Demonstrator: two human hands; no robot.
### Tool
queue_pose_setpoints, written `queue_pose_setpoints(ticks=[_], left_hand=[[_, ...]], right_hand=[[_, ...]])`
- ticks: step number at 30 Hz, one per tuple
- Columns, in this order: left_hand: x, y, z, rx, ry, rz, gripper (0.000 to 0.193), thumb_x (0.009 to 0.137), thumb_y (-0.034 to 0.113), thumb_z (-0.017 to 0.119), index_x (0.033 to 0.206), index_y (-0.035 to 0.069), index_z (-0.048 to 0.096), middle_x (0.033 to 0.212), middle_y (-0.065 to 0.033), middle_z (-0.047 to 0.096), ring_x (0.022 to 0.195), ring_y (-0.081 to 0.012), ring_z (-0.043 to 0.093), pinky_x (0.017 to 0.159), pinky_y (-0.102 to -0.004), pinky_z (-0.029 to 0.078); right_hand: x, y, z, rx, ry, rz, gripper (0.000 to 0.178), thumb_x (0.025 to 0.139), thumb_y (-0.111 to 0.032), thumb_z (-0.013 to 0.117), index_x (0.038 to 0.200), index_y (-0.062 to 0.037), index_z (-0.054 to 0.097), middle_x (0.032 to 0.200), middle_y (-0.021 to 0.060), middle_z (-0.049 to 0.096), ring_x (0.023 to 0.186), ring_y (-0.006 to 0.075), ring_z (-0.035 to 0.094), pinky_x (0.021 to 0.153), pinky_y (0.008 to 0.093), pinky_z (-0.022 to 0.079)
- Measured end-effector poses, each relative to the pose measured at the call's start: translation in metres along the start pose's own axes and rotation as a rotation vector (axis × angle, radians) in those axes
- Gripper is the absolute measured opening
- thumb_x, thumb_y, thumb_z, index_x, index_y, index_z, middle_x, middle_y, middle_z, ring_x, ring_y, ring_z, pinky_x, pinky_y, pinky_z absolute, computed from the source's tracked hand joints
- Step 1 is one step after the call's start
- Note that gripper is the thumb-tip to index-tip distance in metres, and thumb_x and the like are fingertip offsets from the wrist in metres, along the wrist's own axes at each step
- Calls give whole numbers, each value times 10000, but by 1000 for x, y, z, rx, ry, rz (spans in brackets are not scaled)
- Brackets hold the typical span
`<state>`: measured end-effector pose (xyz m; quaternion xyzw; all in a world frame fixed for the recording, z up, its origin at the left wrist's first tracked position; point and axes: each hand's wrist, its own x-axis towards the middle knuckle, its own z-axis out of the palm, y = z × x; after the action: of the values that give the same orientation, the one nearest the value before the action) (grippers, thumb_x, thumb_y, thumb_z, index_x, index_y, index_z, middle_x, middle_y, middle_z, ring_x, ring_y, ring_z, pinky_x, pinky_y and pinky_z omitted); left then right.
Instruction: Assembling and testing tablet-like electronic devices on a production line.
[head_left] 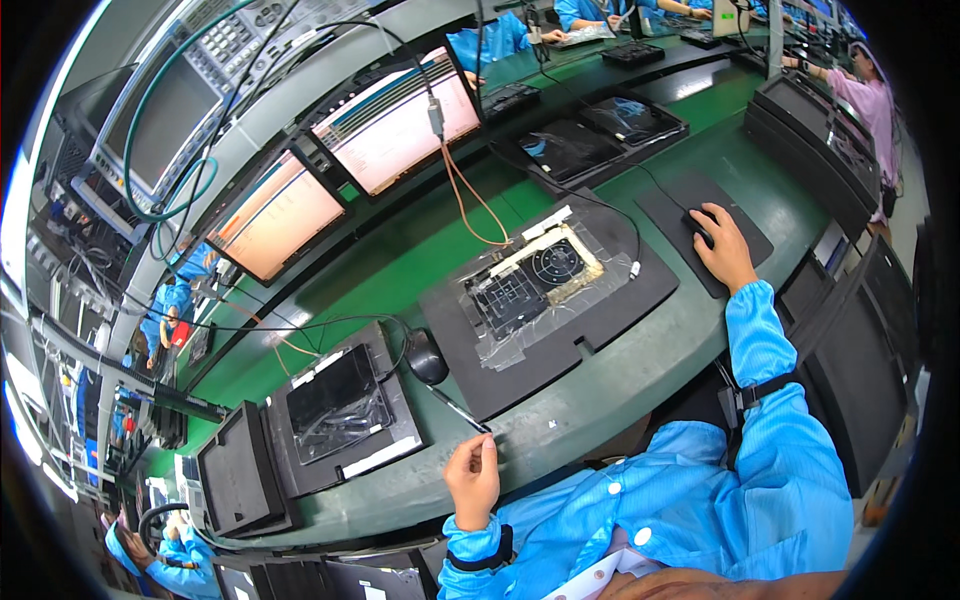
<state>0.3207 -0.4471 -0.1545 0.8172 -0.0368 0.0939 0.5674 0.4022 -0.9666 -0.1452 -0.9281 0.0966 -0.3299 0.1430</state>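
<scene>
My right hand [726, 247] rests over a black computer mouse [704, 232] on a dark mouse pad [675, 222], fingers curved round it. Over the table's front edge, my left hand [472, 484] is closed, thumb against the fingers. A slim pen-like stick [455, 408] ends right at its fingertips; whether the hand grips it cannot be made out. Between the hands lies a dark foam board [560, 350] bearing a taped-down black panel [558, 262] with printed grid and circle patterns. Left of it sits a rounded black device [427, 357] with a cable.
At left, a film-wrapped black tablet-like panel [338, 402] lies on foam beside a black tray [238, 470]. Two lit monitors [400, 120] stand behind. Black trays [815, 150] are stacked at right. Cables [470, 190] cross the green table [610, 385]. Co-workers in blue [490, 45] sit opposite.
</scene>
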Motion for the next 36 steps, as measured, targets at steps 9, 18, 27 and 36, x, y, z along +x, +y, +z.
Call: queue_pose_setpoints(ticks=[9, 18, 27, 36], left_hand=[[2, -1, 2, -2, -7, 66, 98, 972, 78, 668, 986, -9, 713, 747, 24, 606, 639, -30, 494, 557, -208, 363], [4, 1, 6, 81, 39, 21, 110, 978, 81, 659, 962, -16, 708, 749, 3, 627, 637, -35, 509, 555, -207, 375], [-1, 3, 12, 166, 117, 10, 114, 961, 76, 671, 952, -29, 712, 743, -18, 645, 638, -50, 540, 562, -217, 411], [1, -10, 11, 105, 127, 10, 94, 936, 76, 688, 928, -11, 723, 708, -37, 640, 586, -84, 534, 529, -239, 404]], right_hand=[[13, -27, -12, -165, 263, -97, 483, 878, -197, 700, 1341, -90, 615, 1347, 170, 583, 1247, 357, 564, 1055, 437, 456], [217, 17, 71, 1260, -182, 1367, 708, 929, -289, 660, 1508, -59, 324, 1550, 238, 314, 1340, 371, 457, 981, 522, 522], [253, 2, 109, 1204, -152, 1470, 764, 861, -331, 760, 1484, -101, 383, 1575, 131, 310, 1282, 323, 454, 837, 454, 528], [241, -43, 100, 1759, 282, 1146, 403, 886, -195, 653, 1222, 4, 554, 1147, 144, 682, 1062, 308, 685, 984, 580, 500]])
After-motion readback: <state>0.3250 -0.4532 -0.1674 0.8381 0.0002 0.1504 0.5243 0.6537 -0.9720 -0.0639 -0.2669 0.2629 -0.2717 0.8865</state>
